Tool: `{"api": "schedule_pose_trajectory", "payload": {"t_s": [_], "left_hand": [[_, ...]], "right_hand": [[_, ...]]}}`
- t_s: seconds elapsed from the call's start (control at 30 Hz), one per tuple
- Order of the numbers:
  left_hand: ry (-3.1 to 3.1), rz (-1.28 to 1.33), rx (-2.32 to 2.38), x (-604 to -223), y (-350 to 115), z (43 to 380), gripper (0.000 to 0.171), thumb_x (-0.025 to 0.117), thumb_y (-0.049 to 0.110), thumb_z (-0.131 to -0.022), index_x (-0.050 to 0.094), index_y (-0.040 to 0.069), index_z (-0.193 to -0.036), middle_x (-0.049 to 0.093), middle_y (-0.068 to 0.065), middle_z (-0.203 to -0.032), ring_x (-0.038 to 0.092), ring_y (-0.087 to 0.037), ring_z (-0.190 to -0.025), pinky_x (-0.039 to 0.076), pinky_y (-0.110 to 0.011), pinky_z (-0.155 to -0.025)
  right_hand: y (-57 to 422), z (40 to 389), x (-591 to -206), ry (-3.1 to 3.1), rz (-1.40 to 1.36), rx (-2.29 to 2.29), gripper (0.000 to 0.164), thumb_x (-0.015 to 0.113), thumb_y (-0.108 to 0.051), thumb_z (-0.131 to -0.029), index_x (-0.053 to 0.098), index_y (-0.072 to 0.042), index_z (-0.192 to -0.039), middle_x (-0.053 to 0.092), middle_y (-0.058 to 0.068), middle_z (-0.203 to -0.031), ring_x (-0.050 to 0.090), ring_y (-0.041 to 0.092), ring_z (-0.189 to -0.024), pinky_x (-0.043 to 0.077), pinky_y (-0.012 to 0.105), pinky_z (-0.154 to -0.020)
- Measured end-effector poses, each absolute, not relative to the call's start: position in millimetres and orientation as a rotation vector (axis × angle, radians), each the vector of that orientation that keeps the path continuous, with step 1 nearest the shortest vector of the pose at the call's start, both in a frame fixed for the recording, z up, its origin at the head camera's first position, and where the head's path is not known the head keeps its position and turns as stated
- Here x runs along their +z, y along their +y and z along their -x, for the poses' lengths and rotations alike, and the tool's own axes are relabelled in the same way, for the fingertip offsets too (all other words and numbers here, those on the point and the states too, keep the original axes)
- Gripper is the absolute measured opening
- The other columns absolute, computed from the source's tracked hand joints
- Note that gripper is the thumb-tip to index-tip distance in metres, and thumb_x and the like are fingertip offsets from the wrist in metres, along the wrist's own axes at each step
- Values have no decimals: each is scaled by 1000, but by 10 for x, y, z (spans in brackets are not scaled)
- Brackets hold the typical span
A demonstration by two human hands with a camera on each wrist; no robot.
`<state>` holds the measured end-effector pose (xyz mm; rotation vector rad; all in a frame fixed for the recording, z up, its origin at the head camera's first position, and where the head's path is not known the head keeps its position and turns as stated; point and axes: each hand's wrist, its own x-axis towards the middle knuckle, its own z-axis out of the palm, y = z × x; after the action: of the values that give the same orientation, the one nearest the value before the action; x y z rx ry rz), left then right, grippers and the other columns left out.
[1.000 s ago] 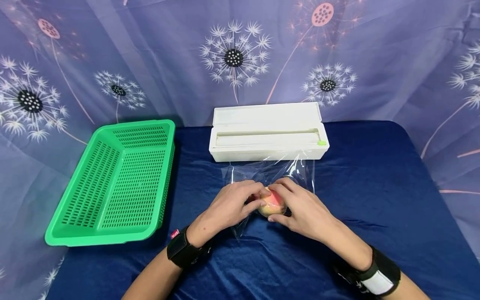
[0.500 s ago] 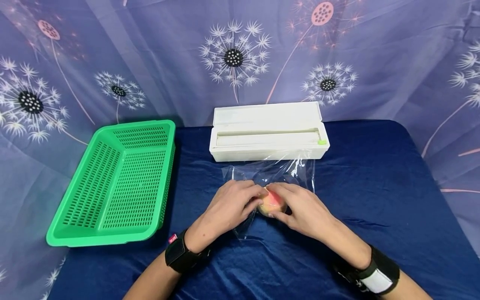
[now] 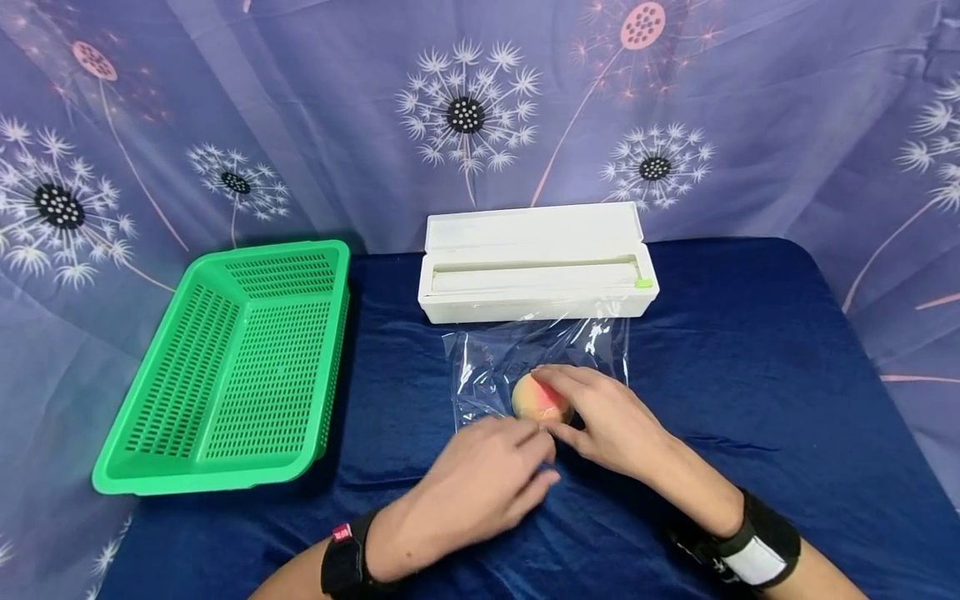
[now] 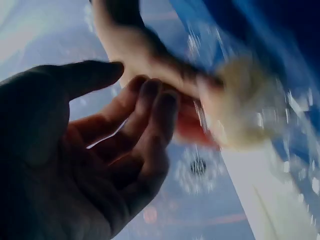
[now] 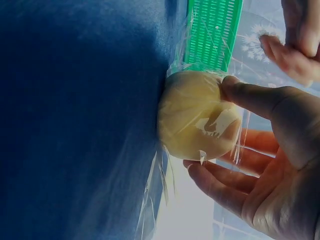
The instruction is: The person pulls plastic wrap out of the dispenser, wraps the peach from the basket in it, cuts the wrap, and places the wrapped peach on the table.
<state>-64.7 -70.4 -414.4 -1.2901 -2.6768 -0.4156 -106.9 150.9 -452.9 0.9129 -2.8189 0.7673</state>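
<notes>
A yellow and red peach (image 3: 537,402) sits on a sheet of cling film (image 3: 483,371), and some of the film lies over the fruit. My right hand (image 3: 611,421) grips it from the right, thumb on the near side and fingers on the far side, as the right wrist view also shows. Just in front and to the left of the peach is my left hand (image 3: 483,479). Its loosely bent fingers (image 4: 150,115) hold nothing, and a gap separates them from the thumb in the blurred left wrist view.
Behind the film stands a white cling film box (image 3: 536,308), its lid up and a roll inside. A green plastic basket (image 3: 324,392) is at the left. Dark blue cloth (image 3: 738,358) covers the table; a patterned curtain (image 3: 337,100) hangs behind.
My left hand has left the peach and come nearer to me, uncovering the fruit's left side and the film there. My right hand has kept its grip on the peach.
</notes>
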Motion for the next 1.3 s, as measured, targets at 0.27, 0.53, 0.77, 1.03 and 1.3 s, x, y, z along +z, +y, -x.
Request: {"api": "schedule_pose_trajectory", "payload": {"t_s": [0.27,0.53,0.77,1.03,1.3], "left_hand": [[-2998,1351,-214,-4252,-582,402,41,77,49,-95,65,13,-111,63,1,-101,64,-15,-90,57,-29,-71],[-3079,968,-112,-4214,-685,515,56,77,53,-95,66,9,-127,65,-10,-118,64,-29,-105,57,-43,-82],[-3179,860,-177,-4111,-875,718,56,75,53,-97,67,7,-127,66,-12,-117,63,-33,-108,56,-50,-81],[-3172,764,-200,-4075,-1036,931,54,77,51,-96,66,5,-122,65,-12,-109,64,-34,-98,56,-50,-78],[-3123,795,-201,-4057,-1062,951,48,77,50,-96,67,8,-118,65,-7,-103,64,-29,-92,54,-45,-77]], "right_hand": [[1516,1072,-4502,-2851,-893,788,63,90,-33,-88,66,-11,-142,67,9,-141,67,28,-126,56,48,-100],[1523,1081,-4500,-2860,-889,784,65,90,-35,-87,66,-12,-142,67,8,-141,67,27,-125,57,48,-99],[1522,1086,-4509,-2863,-879,790,64,91,-33,-86,66,-13,-142,68,7,-140,67,27,-126,56,48,-101],[1529,1099,-4516,-2833,-883,799,65,92,-32,-85,67,-12,-140,69,8,-137,67,28,-125,56,50,-100],[1539,1095,-4518,-2857,-874,815,64,92,-34,-86,67,-14,-141,69,7,-136,68,26,-124,56,48,-99]]}}
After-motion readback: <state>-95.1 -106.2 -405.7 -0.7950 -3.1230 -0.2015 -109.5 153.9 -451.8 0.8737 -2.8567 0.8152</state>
